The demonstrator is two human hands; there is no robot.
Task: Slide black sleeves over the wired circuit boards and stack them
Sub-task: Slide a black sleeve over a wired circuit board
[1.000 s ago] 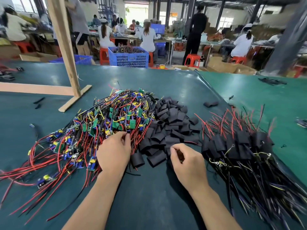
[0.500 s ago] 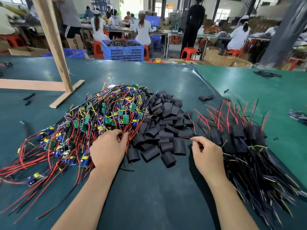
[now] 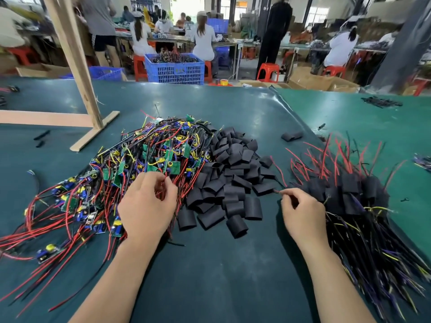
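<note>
A tangled heap of wired green circuit boards (image 3: 130, 169) with red, black and yellow leads lies at the left of the table. Beside it in the middle is a pile of loose black sleeves (image 3: 231, 178). At the right lies a stack of sleeved boards (image 3: 349, 197) with red wires sticking up. My left hand (image 3: 147, 208) rests on the edge of the board heap and pinches red wires between thumb and fingers. My right hand (image 3: 300, 213) sits at the left edge of the sleeved stack, fingers curled, pinching the end of a thin red wire.
A wooden post on a flat foot (image 3: 93, 127) stands at the back left. One stray sleeve (image 3: 291, 136) lies behind the piles. The dark green mat (image 3: 210, 276) meets a lighter green mat (image 3: 384, 127) at the right. Blue crates (image 3: 175, 68) and people fill the background.
My right hand moved from the sleeve pile to the right, to the sleeved stack. My left hand stayed on the board heap and closed its fingers on red wires.
</note>
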